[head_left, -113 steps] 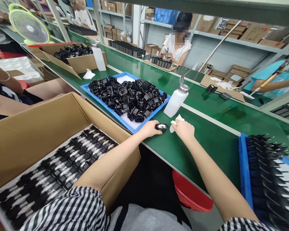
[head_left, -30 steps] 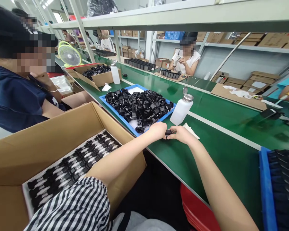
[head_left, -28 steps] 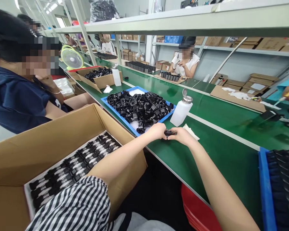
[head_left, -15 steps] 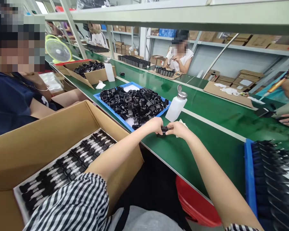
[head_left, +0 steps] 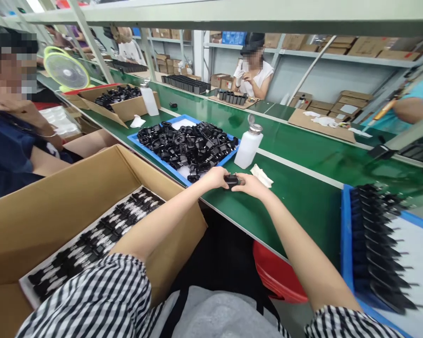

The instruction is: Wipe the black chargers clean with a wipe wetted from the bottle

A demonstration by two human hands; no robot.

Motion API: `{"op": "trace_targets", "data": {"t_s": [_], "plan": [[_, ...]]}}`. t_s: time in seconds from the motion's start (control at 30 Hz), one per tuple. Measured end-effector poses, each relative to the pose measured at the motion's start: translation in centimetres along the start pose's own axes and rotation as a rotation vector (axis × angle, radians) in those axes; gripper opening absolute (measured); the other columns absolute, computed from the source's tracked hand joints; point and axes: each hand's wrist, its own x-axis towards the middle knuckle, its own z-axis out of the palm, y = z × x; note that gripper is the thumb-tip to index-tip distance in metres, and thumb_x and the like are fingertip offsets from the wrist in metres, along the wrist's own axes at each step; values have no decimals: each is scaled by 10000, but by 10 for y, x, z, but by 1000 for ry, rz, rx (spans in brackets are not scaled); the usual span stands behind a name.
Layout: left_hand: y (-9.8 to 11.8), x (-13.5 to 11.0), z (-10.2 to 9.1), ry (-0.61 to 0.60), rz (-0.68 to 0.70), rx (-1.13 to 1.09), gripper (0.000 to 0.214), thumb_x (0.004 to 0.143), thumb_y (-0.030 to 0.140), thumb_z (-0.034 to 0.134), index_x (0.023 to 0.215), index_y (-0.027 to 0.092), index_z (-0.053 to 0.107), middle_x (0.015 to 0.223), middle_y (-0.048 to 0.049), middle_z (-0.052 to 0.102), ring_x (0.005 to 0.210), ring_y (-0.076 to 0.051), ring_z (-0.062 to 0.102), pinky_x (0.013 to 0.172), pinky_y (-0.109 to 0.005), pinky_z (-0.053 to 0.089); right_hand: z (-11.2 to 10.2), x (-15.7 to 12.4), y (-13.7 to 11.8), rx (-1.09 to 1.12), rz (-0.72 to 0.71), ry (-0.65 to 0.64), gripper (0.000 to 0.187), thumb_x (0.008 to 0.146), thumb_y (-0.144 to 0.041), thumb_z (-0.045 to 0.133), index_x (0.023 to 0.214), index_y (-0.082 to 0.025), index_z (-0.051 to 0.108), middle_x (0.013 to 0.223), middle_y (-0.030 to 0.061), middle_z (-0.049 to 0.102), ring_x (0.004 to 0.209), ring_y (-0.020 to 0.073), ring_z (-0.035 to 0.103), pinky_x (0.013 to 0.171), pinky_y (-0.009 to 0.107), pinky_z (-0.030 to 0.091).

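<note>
Over the green bench I hold a small black plug adapter (head_left: 231, 181) between both hands, just off the front edge of the heap. My left hand (head_left: 215, 178) pinches its left end. My right hand (head_left: 251, 185) has its fingers closed round the right end. Beyond them, a blue tray (head_left: 174, 174) carries a loose heap of black plug adapters (head_left: 193, 145), some with metal pins showing. A white pump bottle (head_left: 247, 149) with its metal lid flipped up stands behind my right hand. Beside that hand lies a folded white cloth (head_left: 262, 176).
At my left, a cardboard box (head_left: 66, 192) contains rows of black adapters (head_left: 102, 232). Another blue tray (head_left: 346, 234) with lined-up black adapters (head_left: 377, 253) sits at right. A red stool (head_left: 280, 277) is below the bench. A co-worker (head_left: 7, 141) sits left; another (head_left: 255, 75) sits opposite.
The camera view has turned slightly right, so more of the right tray shows. Both hands still hold the adapter, which now sits at a different angle; the cloth is more exposed.
</note>
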Motion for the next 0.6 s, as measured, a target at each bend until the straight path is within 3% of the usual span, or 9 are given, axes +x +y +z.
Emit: {"op": "trace_targets", "data": {"t_s": [0.13,0.23,0.3,0.37,0.47,0.53,0.6], "plan": [[-2,-17,7,-56,71,-281,427,506,149,574,930,132,530,874,-38,586,713,-151,554,656,-244,427,-5,-42,-16,-145,7,113,302,618,-197,632,900,-159,534,828,42,558,741,163,514,635,256,393],[-10,-23,14,-104,40,-414,419,504,227,595,914,171,529,900,-29,585,640,-145,569,630,-270,450,-40,-103,-34,-181,37,273,300,640,-239,614,923,-207,520,800,15,554,664,143,517,598,254,402],[-18,-23,19,-151,19,-454,361,502,294,604,846,194,554,865,-12,600,695,-162,572,671,-280,448,-73,-154,-39,-188,75,482,296,643,-260,603,923,-225,515,837,6,557,664,144,523,615,270,408],[-23,-23,23,-203,-12,-467,318,508,325,603,798,198,568,834,-11,611,767,-172,563,709,-264,439,-110,-204,-30,-195,217,686,298,643,-358,572,904,-222,521,776,11,569,630,173,532,604,321,414],[-21,-24,24,-246,-50,-469,310,540,352,580,798,182,567,828,-25,615,803,-171,555,736,-247,435,-153,-260,5,-254,531,952,327,586,-481,551,793,-231,520,603,19,552,631,237,533,633,408,387],[-8,-28,21,-259,-15,-439,331,588,378,536,841,163,550,856,-36,608,821,-171,549,762,-262,429,-163,-279,23,-163,666,1006,292,568,-473,552,725,-232,503,551,20,540,619,251,537,653,435,371],[13,-35,15,-229,75,-377,351,633,395,491,885,155,532,887,-45,595,826,-173,543,771,-291,426,-153,-281,23,-70,650,1005,256,594,-461,524,697,-228,498,564,23,552,618,243,539,646,427,383]]}}
